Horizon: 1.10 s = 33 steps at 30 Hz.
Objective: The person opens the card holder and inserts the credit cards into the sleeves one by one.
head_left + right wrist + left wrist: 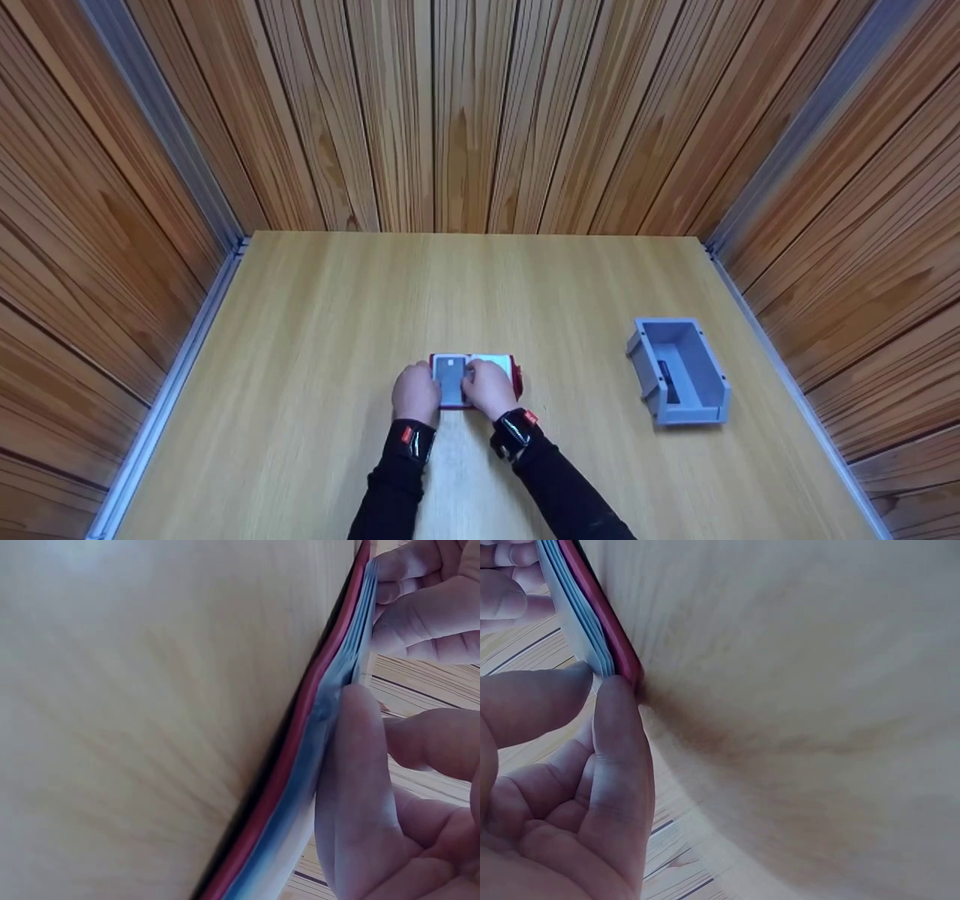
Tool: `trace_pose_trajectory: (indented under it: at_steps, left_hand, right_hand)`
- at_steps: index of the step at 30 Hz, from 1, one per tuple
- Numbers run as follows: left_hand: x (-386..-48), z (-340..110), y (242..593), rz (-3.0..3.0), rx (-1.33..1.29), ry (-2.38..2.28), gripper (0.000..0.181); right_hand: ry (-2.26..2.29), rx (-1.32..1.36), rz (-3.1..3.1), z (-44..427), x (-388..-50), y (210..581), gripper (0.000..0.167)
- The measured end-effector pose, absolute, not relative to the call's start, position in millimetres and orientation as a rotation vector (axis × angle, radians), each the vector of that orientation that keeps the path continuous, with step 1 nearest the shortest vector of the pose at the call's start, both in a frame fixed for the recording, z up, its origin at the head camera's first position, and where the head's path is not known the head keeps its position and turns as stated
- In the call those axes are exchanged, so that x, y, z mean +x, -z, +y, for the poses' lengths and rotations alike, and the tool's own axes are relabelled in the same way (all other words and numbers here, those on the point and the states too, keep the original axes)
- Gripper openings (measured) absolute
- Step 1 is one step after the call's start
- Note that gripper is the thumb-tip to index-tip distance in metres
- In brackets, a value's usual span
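A red-covered card holder (517, 379) with pale clear sleeves lies spread on the table in the head view. On its left side shows a grey card (451, 379). My left hand (416, 393) grips the holder's left edge; in the left wrist view its thumb and index finger pinch the sleeves' corner beside the red cover (613, 630). Over the middle, my right hand (491, 388) has curled fingers at the grey card's right edge. The right wrist view shows those fingertips (360, 709) close against the sleeves (360, 630); the card is mostly hidden there.
To the right stands a blue-grey plastic bin (690, 415) with a slim dark object (667, 381) inside, its kind unclear. Wood-plank walls (465, 120) and metal rails (161, 405) border the wooden table (337, 300).
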State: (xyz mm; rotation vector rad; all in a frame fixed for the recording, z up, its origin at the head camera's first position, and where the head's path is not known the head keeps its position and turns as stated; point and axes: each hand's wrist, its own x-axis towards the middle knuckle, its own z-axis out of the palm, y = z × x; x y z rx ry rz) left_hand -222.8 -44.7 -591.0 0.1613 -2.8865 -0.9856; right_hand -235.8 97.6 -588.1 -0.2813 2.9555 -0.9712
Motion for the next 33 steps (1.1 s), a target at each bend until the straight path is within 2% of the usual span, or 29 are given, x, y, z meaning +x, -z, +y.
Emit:
trace_pose_trajectory:
  at_steps: [10,23,33]
  left_hand:
    - [-221.6,-45.3,592.5,-2.871,0.144,0.983,0.012]
    - [-223.1,-44.2,592.0,-2.892,0.186,1.010,0.009]
    - [-223.2,-44.6,592.9,-2.898,0.206,1.059,0.008]
  right_hand:
    - [0.971,-0.282,2.930,97.6,-235.2,587.3,0.023]
    - [0.932,-0.352,3.090,115.9,-241.1,584.2,0.019]
    - [0.872,-0.255,3.154,134.9,-249.6,578.3,0.018]
